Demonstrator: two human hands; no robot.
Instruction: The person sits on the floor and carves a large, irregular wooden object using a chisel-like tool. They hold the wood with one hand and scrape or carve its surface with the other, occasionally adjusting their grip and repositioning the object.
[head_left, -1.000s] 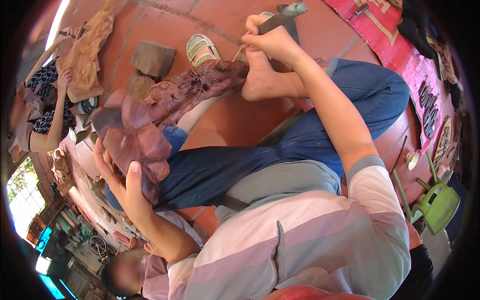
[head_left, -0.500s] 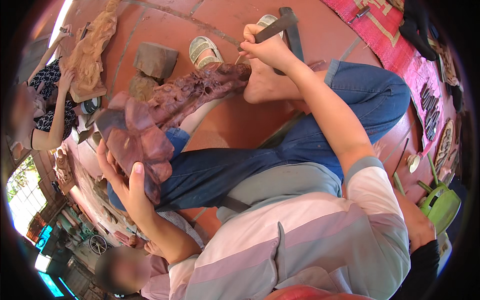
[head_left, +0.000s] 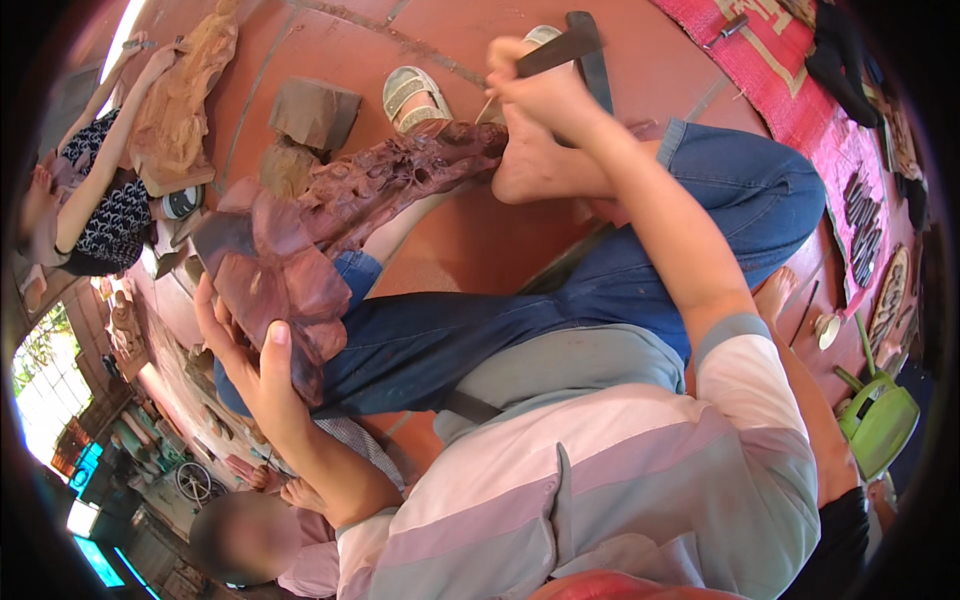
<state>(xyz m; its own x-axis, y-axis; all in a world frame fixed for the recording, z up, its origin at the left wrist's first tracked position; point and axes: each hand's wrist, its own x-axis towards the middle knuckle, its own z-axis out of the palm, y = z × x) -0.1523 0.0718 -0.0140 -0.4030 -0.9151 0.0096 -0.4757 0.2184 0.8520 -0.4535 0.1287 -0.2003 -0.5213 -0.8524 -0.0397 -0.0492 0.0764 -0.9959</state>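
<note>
My left hand (head_left: 265, 370) grips the broad, lobed end of a reddish-brown wood carving (head_left: 285, 265), thumb on top and fingers round its side. The carving slants away over my lap, its knotty, pierced narrow end near my bare foot (head_left: 528, 165). Above that end, my right hand (head_left: 545, 95) is closed on a dark, flat, strip-like tool (head_left: 560, 52). A thin pale shaft (head_left: 487, 109) shows between this hand and the carving; whether it belongs to the same tool, I cannot tell. Another dark bar (head_left: 594, 75) lies behind my right hand.
A wooden block (head_left: 315, 110) sits left of a sandal (head_left: 415, 97). At far left, a co-worker's hands (head_left: 160, 60) are at a pale carved figure (head_left: 185, 115). Several dark tools (head_left: 862, 225) lie on pink cloth at right, near a green plastic stool (head_left: 880, 420). Another person sits at lower left.
My right hand has shifted slightly to the right, with the dark tool in it. My left hand keeps its hold. The co-worker's arm has moved up along the pale figure.
</note>
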